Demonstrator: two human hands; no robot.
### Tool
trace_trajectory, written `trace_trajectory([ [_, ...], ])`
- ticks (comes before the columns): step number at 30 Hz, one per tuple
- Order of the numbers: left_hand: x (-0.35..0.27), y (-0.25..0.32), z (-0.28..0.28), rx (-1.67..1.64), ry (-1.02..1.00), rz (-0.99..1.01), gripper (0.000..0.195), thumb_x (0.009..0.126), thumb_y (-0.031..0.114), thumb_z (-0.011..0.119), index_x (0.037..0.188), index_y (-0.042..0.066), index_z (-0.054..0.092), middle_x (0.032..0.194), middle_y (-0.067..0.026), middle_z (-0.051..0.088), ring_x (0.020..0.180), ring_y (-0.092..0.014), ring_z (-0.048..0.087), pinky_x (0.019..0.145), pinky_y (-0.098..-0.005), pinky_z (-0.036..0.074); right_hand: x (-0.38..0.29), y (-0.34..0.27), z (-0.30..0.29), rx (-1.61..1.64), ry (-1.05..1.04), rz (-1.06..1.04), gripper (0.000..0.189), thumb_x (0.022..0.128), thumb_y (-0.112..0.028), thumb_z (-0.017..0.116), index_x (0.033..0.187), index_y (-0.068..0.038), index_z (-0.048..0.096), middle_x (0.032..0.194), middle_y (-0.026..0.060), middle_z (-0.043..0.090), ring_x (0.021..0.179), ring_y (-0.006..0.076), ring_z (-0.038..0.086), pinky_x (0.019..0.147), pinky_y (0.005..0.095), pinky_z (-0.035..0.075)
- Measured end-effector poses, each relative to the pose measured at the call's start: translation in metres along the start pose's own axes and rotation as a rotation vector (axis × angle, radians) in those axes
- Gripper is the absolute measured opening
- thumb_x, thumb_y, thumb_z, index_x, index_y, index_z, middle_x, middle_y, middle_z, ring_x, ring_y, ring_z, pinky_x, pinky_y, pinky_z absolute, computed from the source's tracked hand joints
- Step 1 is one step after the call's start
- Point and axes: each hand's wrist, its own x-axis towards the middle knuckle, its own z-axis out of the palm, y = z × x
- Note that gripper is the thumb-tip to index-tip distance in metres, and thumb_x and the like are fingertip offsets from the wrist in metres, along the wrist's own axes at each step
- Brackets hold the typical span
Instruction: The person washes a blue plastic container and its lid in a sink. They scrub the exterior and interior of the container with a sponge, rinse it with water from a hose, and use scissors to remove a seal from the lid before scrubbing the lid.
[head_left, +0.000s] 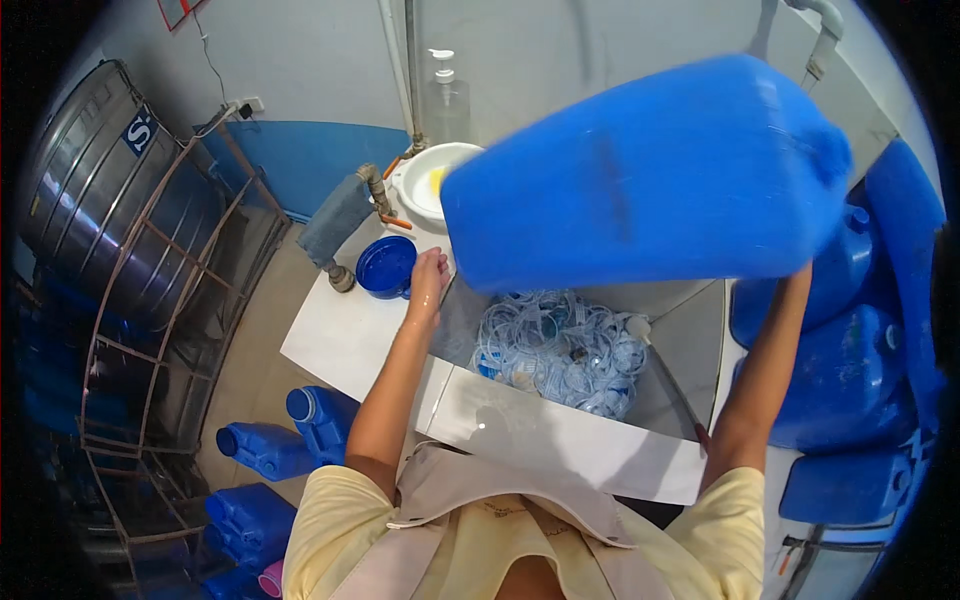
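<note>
A large blue plastic jerrycan (637, 180) is held up in the air, tilted on its side over a tiled basin (690, 360). My right forearm (772, 360) reaches up to the can's neck end; the hand itself is hidden behind the can, which it holds up. My left hand (430, 271), wet at the wrist, has its fingers curled. It is beside a blue plastic mug (386, 268) on the white ledge (337, 330). Whether it grips the mug's handle is unclear. A tangle of pale blue plastic strips (562, 345) lies in the basin below the can.
A long-handled brush (671, 379) leans in the basin. Behind the mug are a cloth-wrapped pipe (334, 217), a white bowl (424, 176) and a pump bottle (448, 101). Blue jerrycans (840, 382) crowd the right; more cans (270, 450) stand on the left floor near a metal frame (150, 360).
</note>
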Motion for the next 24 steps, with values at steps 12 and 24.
trace_trajectory([
  [12, 0.108, 0.025, -0.022, -0.043, 0.149, 0.071, 0.028, 0.084, 0.018, 0.047, 0.107, 0.004, 0.049, 0.083, -0.0014, 0.049, 0.069, -0.010, 0.046, 0.059, -0.0268, 0.040, -0.334, 0.104, 0.146, -0.217, -0.280, 0.201, 0.051, 0.092, -0.035, 0.041, 0.131, -0.002, 0.039, 0.132, 0.0188, 0.041, 0.120, 0.0302, 0.041, 0.102, 0.0411, 0.032],
  [24, 0.131, 0.089, -0.028, -0.054, 0.089, 0.140, 0.024, 0.086, 0.013, 0.040, 0.107, 0.002, 0.046, 0.083, -0.0064, 0.048, 0.064, -0.013, 0.050, 0.054, -0.0255, 0.045, -0.383, 0.046, 0.145, -0.476, -0.527, 0.116, 0.050, 0.093, -0.033, 0.039, 0.133, -0.003, 0.035, 0.136, 0.0144, 0.038, 0.124, 0.0280, 0.037, 0.105, 0.0389, 0.029],
])
